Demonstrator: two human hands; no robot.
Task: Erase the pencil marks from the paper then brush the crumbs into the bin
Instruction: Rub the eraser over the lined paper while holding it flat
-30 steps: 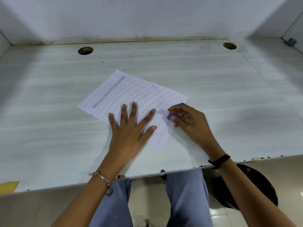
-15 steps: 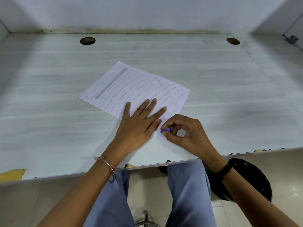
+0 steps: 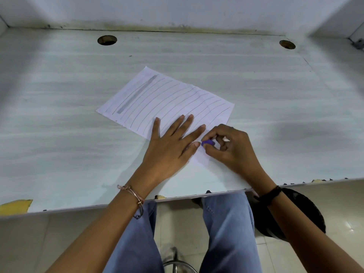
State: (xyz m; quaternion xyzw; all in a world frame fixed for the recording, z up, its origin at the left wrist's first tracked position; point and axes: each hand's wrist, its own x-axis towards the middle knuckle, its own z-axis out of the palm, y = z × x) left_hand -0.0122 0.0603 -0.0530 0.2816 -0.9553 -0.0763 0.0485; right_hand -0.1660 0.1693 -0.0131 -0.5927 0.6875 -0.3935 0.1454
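A white sheet of paper (image 3: 167,99) with several pencil lines and a grey shaded bar lies at an angle on the pale desk (image 3: 59,125). My left hand (image 3: 171,146) lies flat on the paper's near part, fingers spread and straight. My right hand (image 3: 230,152) pinches a small purple eraser (image 3: 207,143) and holds it on the paper's near right corner, right beside my left thumb. A black round bin (image 3: 303,213) stands on the floor under the desk's right front edge, partly hidden by my right forearm.
Two round cable holes (image 3: 107,40) (image 3: 287,44) sit near the desk's back edge, with a white wall behind. The desk's front edge is chipped, with a yellow patch (image 3: 15,206) at the left. My legs in blue jeans (image 3: 228,229) are below the desk.
My right hand has drawn the eraser down and left across the paper toward my left thumb, and my left hand has turned its fingers to the right. The paper stayed in place.
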